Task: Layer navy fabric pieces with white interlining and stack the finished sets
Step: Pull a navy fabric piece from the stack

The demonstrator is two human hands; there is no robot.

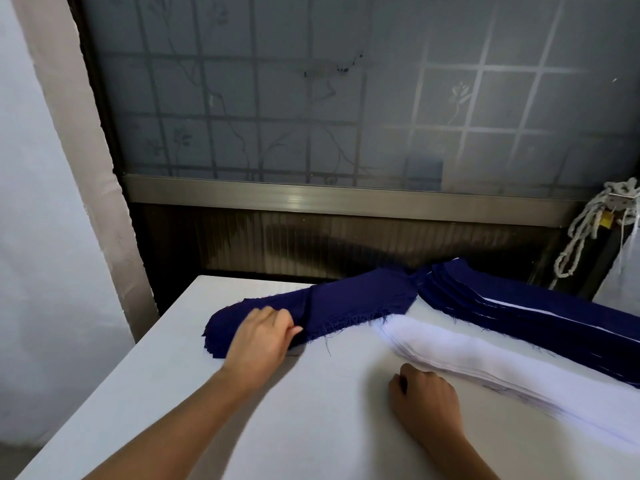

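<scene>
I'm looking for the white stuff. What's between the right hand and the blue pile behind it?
Between the right hand and the navy stack lies the white interlining pile, as the head view shows.

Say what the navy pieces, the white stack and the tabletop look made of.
Navy pieces: woven cloth, matte; threads fray at the cut edges. White stack: thin, soft interlining, probably nonwoven; sheets look fuzzy. Tabletop: smooth white matte surface, material unclear.

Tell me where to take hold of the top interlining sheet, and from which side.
Pinch the interlining at its near-left end, coming from the bare table side by the right hand. The sheet edges fan out there, so one should separate; the layered stack crowds the far side.
</scene>
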